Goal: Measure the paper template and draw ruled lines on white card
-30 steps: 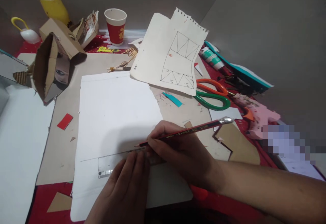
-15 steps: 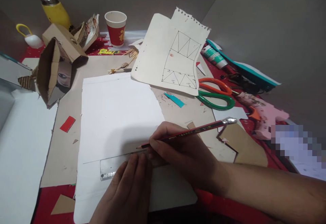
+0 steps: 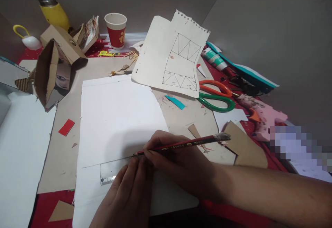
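Note:
My right hand (image 3: 176, 162) grips a dark red pencil (image 3: 181, 145) close to its point, with the silver end slanting up to the right. The pencil tip is at a drawn line along the upper edge of a clear ruler (image 3: 108, 172). With its fingers together, my left hand (image 3: 127, 193) presses the ruler down on a white sheet (image 3: 119, 110); it covers most of the ruler. Beyond the sheet lies a paper (image 3: 153, 51) carrying a sketch of triangles in a frame.
Scissors (image 3: 216, 102) with orange and green handles and a pink glue gun (image 3: 264, 117) lie right. A paper cup (image 3: 116, 31), a yellow bottle (image 3: 55, 15) and a cardboard piece (image 3: 46, 72) stand at the back left. Card scraps, one red (image 3: 66, 127), are scattered about.
The pencil tip has come down and slightly left, to the line by the ruler's edge. My left hand still presses the ruler. The whole view has shifted a little.

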`<state>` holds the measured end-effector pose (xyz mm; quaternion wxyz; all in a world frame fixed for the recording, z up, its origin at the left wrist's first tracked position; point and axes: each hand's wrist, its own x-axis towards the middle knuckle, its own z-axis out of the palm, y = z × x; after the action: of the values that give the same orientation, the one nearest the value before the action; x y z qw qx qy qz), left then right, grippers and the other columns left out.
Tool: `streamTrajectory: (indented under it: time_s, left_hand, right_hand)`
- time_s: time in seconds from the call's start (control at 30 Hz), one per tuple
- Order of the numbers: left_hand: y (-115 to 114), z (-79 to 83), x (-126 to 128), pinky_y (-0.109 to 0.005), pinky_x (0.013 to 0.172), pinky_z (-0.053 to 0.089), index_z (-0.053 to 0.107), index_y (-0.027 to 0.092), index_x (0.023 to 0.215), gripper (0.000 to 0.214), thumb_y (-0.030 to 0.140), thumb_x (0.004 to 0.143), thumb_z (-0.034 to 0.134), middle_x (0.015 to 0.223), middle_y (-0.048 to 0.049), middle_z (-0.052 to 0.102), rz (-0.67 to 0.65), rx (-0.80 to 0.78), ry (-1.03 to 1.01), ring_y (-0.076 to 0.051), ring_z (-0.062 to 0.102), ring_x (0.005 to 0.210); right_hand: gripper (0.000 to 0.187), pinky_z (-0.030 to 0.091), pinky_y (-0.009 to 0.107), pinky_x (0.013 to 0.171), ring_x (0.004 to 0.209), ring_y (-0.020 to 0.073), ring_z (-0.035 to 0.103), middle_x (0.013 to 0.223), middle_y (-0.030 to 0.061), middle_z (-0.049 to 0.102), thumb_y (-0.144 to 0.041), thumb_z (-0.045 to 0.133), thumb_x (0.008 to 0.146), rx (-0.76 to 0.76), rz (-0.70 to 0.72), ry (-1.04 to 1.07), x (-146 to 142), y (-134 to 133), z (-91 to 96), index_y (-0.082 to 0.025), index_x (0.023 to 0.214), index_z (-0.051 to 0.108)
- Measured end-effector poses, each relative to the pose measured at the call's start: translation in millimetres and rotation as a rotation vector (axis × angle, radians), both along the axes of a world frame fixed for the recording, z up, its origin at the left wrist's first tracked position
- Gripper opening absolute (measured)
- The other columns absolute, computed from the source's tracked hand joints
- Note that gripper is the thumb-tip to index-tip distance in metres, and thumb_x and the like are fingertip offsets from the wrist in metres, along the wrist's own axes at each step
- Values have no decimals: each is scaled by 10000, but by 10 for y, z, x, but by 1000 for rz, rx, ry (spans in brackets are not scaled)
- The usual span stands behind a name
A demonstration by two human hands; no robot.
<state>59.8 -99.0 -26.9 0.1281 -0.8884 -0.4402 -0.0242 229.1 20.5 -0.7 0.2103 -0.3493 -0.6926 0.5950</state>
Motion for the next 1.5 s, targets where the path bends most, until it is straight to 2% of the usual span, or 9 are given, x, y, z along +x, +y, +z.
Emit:
streamTrajectory:
  time_s: [0.17, 0.47, 0.63, 0.9, 1.13, 1.5]
  left_hand:
    - [8, 12, 49, -364, 1068, 376, 541, 53, 1359, 464, 208, 950, 384, 1355, -123, 629, 80, 2, -95, -278, 530, 1271]
    - [-7, 8, 49, -368, 1087, 342, 547, 64, 1368, 470, 238, 953, 413, 1373, -120, 618, 70, -43, -99, -280, 508, 1286]
    - [20, 19, 59, -344, 1088, 332, 606, 76, 1318, 490, 359, 952, 441, 1357, -125, 629, 93, -31, -175, -275, 497, 1276]
    - [13, -1, 43, -338, 1080, 341, 617, 91, 1315, 474, 292, 906, 487, 1365, -117, 626, 88, -30, -200, -266, 495, 1273]
    - [13, 11, 38, -333, 1073, 363, 606, 90, 1336, 522, 389, 937, 451, 1377, -121, 619, 88, -44, -163, -266, 491, 1289]
    - [15, -5, 46, -343, 1104, 322, 602, 67, 1319, 496, 296, 892, 492, 1389, -140, 606, 76, -19, -164, -276, 486, 1293]
  right_hand:
    - [120, 465, 258, 582, 675, 139, 576, 760, 31, 642, -235, 542, 921, -27, 19, -5, 1, -1, -9, -172, 849, 614]
    - [92, 457, 238, 588, 644, 111, 539, 712, -10, 590, -176, 539, 897, -4, 42, -17, -27, 35, 21, -174, 818, 587]
    - [86, 417, 230, 548, 615, 101, 503, 669, -27, 555, -179, 541, 883, 26, 72, -54, -55, 67, 73, -176, 800, 566]
    - [105, 397, 220, 544, 606, 90, 469, 638, -42, 516, -157, 535, 866, 12, 70, -55, -80, 109, 136, -176, 763, 546]
    - [101, 418, 227, 572, 613, 92, 491, 642, -41, 531, -143, 534, 863, -26, 54, -22, -65, 123, 114, -177, 769, 550]
    - [106, 429, 229, 583, 615, 93, 503, 642, -42, 543, -145, 544, 853, 14, 54, -36, -50, 119, 115, -183, 754, 548]
